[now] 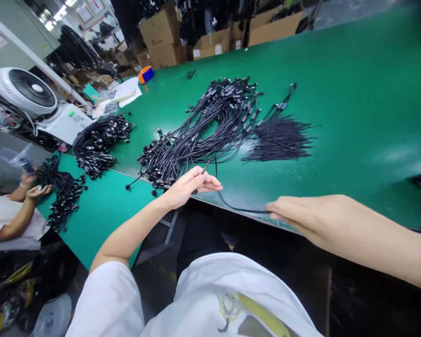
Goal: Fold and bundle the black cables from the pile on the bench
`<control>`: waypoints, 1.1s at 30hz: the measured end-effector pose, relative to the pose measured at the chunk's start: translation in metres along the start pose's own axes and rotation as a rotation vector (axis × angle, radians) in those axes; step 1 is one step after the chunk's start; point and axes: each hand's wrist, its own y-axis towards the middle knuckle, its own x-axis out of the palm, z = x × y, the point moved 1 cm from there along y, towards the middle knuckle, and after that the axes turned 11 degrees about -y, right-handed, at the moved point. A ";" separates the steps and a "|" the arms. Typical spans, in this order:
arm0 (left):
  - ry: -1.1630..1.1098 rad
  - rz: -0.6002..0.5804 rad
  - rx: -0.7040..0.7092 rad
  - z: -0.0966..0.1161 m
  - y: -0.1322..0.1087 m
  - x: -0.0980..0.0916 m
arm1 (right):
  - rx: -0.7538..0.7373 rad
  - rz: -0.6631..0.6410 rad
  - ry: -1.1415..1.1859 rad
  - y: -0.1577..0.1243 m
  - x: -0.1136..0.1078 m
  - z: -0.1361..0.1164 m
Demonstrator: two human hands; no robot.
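A thin black cable [243, 210] runs between my two hands over the front edge of the green table. Fingers of my left hand [192, 185] are closed on one part of it, in front of a large heap of black cables [210, 121]. My right hand [305, 213] pinches the cable farther right, its fingers pressed together. Beyond my hands lies a bundle of short black strips [280, 140], fanned out beside the heap. What the cable's ends look like is hidden by my fingers.
The green table [354, 93] stretches to the right. More cable bundles [101, 140] lie at left, near a white fan [26, 91]. A co-worker's hands [35, 187] handle cables there. An orange and blue tape roll [146, 75] and cardboard boxes [161, 35] are at the back.
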 end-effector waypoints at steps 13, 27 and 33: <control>0.565 -0.220 -0.080 -0.011 0.004 0.041 | 0.332 0.294 -0.307 0.009 -0.016 0.027; -0.638 0.361 0.056 0.034 -0.001 0.016 | 0.212 0.306 -0.172 -0.036 0.048 0.081; -0.641 0.400 0.112 0.037 0.001 0.023 | 0.110 0.346 -0.330 -0.038 0.052 0.062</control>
